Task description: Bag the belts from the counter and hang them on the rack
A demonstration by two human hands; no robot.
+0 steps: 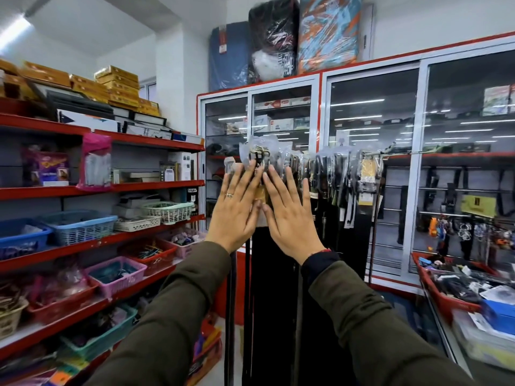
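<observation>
Several black belts in clear plastic bags [337, 174] hang in a row from a rack rail [401, 152] in front of the glass cabinet. The leftmost bagged belt [259, 151] shows a metal buckle at its top and a long black strap [267, 288] below. My left hand [237, 210], with a ring on it, lies flat with fingers spread against this bag. My right hand [289, 215] lies flat beside it, fingers spread, thumbs nearly touching. Neither hand grips anything.
Red shelves [111, 240] with plastic baskets of small goods run along the left. A glass-door cabinet [373, 112] with a red frame stands behind the rack. At the right edge a counter holds a red tray [434, 291] of mixed items.
</observation>
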